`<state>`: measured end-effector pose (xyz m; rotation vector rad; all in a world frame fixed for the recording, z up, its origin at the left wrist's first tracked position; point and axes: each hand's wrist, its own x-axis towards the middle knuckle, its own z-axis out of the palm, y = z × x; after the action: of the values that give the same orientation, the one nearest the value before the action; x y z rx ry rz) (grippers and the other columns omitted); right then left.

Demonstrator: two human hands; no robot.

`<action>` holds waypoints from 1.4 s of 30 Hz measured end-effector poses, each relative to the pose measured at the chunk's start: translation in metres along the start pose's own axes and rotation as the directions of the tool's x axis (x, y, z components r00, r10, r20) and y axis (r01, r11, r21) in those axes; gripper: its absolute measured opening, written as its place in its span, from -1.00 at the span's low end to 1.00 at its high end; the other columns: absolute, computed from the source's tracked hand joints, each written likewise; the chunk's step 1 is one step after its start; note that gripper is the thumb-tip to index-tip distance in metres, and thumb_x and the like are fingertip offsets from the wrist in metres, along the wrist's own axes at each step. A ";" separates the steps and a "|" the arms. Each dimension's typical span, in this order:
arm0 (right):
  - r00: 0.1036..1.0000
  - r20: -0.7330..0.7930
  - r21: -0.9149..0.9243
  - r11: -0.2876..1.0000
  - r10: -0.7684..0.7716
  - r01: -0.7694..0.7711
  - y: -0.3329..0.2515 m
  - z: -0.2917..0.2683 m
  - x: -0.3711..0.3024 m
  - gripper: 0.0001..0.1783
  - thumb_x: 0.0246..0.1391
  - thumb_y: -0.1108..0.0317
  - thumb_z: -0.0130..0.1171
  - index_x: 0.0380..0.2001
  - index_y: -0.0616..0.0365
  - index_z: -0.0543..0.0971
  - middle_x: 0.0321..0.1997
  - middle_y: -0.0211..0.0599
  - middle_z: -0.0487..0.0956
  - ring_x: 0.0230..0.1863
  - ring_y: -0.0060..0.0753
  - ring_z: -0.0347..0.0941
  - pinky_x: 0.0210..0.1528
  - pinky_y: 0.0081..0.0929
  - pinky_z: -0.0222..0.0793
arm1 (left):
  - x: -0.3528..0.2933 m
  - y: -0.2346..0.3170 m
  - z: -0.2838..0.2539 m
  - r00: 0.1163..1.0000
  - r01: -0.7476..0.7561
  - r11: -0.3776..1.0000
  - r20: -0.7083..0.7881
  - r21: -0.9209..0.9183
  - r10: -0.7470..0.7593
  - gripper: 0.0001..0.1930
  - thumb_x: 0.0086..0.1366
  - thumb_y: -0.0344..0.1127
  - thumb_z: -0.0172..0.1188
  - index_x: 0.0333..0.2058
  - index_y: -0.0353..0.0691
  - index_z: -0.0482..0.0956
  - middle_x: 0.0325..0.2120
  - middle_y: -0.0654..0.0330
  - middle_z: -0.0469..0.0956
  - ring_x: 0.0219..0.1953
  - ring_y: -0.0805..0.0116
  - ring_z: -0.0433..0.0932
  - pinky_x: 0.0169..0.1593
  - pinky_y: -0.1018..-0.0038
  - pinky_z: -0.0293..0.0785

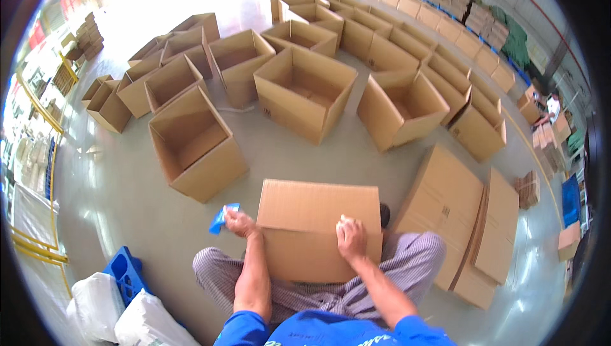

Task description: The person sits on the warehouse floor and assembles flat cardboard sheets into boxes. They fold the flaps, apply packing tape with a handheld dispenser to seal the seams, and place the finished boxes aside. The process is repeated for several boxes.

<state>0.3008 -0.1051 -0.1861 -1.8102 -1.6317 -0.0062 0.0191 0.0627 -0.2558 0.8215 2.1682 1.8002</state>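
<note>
A closed cardboard box (312, 215) rests on my lap, its brown flaps folded flat. My left hand (238, 223) grips a blue tape dispenser (219, 217) at the box's left edge. My right hand (350, 236) presses down on the box's top near its right side, fingers curled. I sit on the floor in striped trousers.
Several open cardboard boxes (194, 142) stand on the grey floor ahead, in rows toward the back. A stack of flat cardboard sheets (464, 218) lies at my right. A blue crate (126, 273) and white bags (95, 304) sit at my lower left.
</note>
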 end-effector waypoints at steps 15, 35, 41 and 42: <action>0.981 0.157 -0.289 0.955 0.110 -0.060 0.027 0.005 0.003 -0.45 0.25 0.06 -0.06 0.21 0.12 0.34 0.36 -0.13 0.22 0.39 -0.03 0.05 0.38 0.08 -0.11 | -0.040 0.068 -0.005 0.606 -0.788 0.507 0.584 0.349 0.540 -0.69 0.18 -0.26 0.17 -0.07 -0.09 0.57 -0.38 0.04 0.43 -0.28 0.04 0.43 -0.18 0.17 0.27; 0.884 -0.051 -0.251 0.851 0.465 -0.462 0.080 -0.019 0.011 -0.39 0.23 0.08 -0.02 0.22 0.27 0.26 0.23 0.03 0.35 0.17 0.06 0.35 0.17 -0.04 0.27 | -0.029 0.071 -0.005 0.669 -0.712 0.593 0.620 0.375 0.411 -0.65 0.25 -0.13 0.16 -0.01 -0.03 0.53 -0.21 -0.02 0.48 -0.16 -0.02 0.47 -0.10 0.11 0.36; 0.822 0.075 -0.501 0.734 0.565 -0.459 0.065 -0.019 0.016 -0.38 0.28 0.07 -0.15 0.28 0.22 0.19 0.30 0.01 0.29 0.20 0.03 0.34 0.22 0.28 0.05 | -0.035 0.067 -0.007 0.669 -0.706 0.565 0.665 0.427 0.332 -0.64 0.25 -0.19 0.15 0.01 -0.07 0.51 -0.15 -0.07 0.45 -0.12 -0.08 0.45 -0.07 0.06 0.33; 0.839 0.049 -0.498 0.742 0.542 -0.450 0.068 -0.017 0.013 -0.38 0.28 0.07 -0.15 0.29 0.21 0.19 0.31 0.00 0.28 0.19 0.03 0.34 0.24 0.30 0.03 | -0.036 0.067 -0.007 0.662 -0.711 0.560 0.672 0.425 0.331 -0.64 0.25 -0.19 0.15 0.01 -0.07 0.51 -0.16 -0.07 0.45 -0.11 -0.08 0.45 -0.07 0.06 0.32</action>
<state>0.3703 -0.1000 -0.1996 -2.6660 -1.2749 0.0159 0.0648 0.0439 -0.1967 2.0847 2.2608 0.6638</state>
